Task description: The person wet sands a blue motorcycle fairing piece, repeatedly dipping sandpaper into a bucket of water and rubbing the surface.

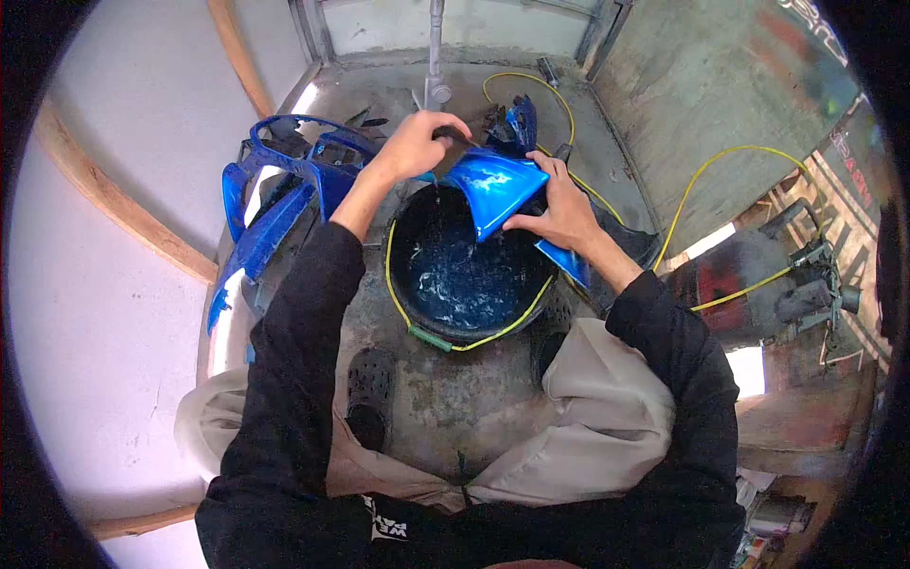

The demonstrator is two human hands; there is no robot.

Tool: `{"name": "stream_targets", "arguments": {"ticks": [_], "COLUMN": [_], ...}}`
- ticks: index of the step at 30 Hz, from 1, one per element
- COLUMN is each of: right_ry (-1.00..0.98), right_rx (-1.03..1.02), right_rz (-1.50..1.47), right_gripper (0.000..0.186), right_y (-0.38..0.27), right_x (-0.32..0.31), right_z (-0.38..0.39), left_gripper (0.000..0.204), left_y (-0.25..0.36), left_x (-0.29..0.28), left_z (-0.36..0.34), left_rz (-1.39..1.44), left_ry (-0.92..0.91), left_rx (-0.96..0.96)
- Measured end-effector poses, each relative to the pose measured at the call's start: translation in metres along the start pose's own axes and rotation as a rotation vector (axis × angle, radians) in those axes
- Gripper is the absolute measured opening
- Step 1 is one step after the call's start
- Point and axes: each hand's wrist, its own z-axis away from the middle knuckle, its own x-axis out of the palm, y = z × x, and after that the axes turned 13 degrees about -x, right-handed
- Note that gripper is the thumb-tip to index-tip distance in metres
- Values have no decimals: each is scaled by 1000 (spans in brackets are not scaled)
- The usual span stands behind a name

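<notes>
Over a black bucket (408,261) of water, my right hand (561,213) grips a glossy blue plastic panel (495,182) by its right edge, thumb near its lower corner. My left hand (417,144) is closed around a dark, thin sheet of sandpaper (449,152) at the panel's upper left end. Drops fall below the left hand. Another blue strip (566,263) shows under my right wrist; whether it joins the panel I cannot tell. The bucket has a yellow handle with a green grip (431,339).
Blue motorcycle fairing parts (275,204) lie left of the bucket, and a blue and black piece (517,123) lies behind it. A pipe with a tap (436,90) stands at the back. A yellow hose (701,194) runs right to a compressor (758,294).
</notes>
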Motion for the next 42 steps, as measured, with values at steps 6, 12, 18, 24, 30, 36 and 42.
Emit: {"name": "stream_targets", "arguments": {"ticks": [6,12,18,24,30,36,42], "right_ry": [18,26,17,22,32,37,41], "right_rx": [-31,-37,0,-41,-50,-77,-43], "right_rz": [6,-8,-5,23,2,56,20], "right_gripper": [127,126,129,131,128,130,131], "right_y": [-2,2,6,-2,0,-7,-5], "right_x": [0,2,6,2,3,4,1], "right_z": [0,1,-2,2,0,3,-1], "left_gripper": [29,49,45,41,41,39,41], "left_y": [-9,16,29,-31,37,-42,-15], "left_x": [44,132,156,111,165,113,133], "left_z": [29,63,77,54,70,52,47], "left_rz": [-126,-245,-57,-28,58,10,-27], "left_ry": [758,769,605,877,637,818,878], "left_rx": [27,132,334,-201,153,-92,-34]}}
